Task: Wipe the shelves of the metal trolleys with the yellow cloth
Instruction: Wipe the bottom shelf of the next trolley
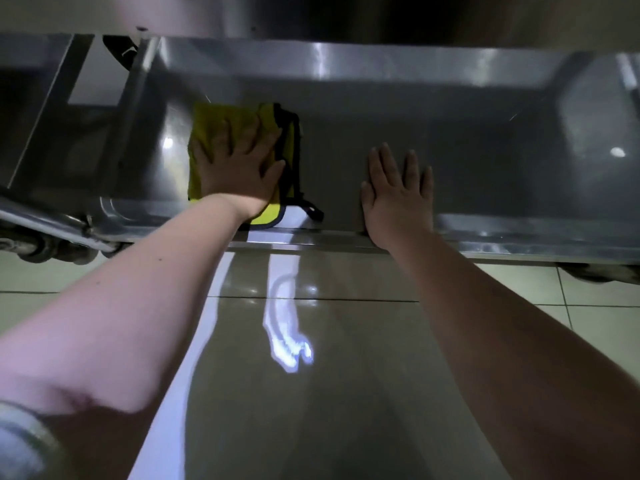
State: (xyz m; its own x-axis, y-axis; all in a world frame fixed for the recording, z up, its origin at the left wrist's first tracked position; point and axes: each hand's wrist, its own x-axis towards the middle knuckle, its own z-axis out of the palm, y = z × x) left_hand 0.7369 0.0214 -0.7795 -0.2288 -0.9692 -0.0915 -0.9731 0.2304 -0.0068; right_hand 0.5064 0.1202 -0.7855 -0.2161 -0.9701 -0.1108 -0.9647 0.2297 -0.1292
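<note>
The low shelf of a metal trolley [502, 140] stretches across the upper half of the view, just above the floor. A yellow cloth [204, 119] with black trim lies on its left part, one corner hanging over the front rim. My left hand [239, 168] presses flat on the cloth with fingers spread. Further right, my right hand [398, 192] rests flat on the bare shelf near the front rim, fingers straight, holding nothing.
A second trolley's frame [45, 133] stands at the left, with caster wheels [38, 251] below it. Another wheel [602, 271] shows under the right end. An upper shelf's edge [346, 64] overhangs the back. Glossy floor tiles [311, 375] fill the foreground.
</note>
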